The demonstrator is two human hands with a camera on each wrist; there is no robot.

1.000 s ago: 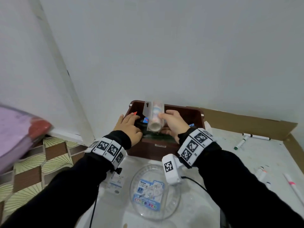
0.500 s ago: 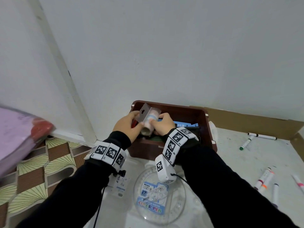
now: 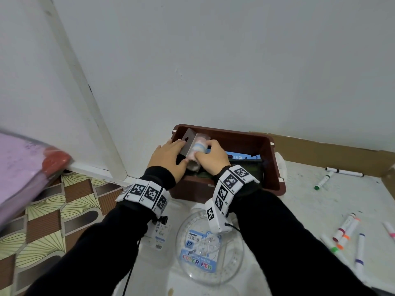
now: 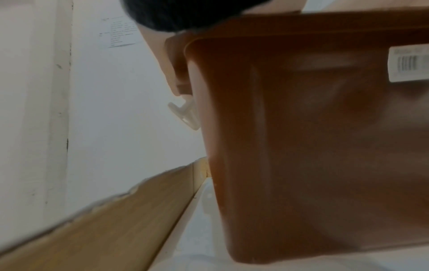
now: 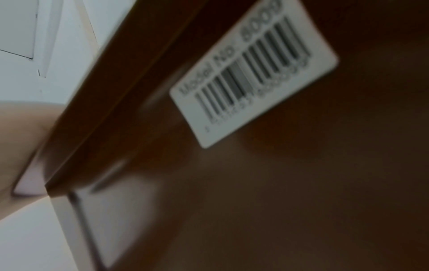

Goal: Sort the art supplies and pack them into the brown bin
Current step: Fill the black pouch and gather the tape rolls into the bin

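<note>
Currently: one clear-wrapped roll pack point(image 3: 195, 151), pastel bands showing, held tilted over the left end of the brown bin point(image 3: 252, 139); its lower end is down among the contents, its card header sticking up above the rim. Left hand point(image 3: 168, 158): fingers laid fairly straight against the header side. Right hand point(image 3: 211, 160): fingers curled over the roll, gripping it. Already in the bin: blue boxes point(image 3: 243, 157) and dark flat items. Not yet packed: markers point(image 3: 346, 229) scattered on the tabletop at right, a round clear pen tub point(image 3: 205, 253) nearest the person. Risks, judged: the pack may wedge aslant or spring back out if released unseated; pressing hard could crush the wrap or shove the bin; its bulk may crowd out the markers.
</note>
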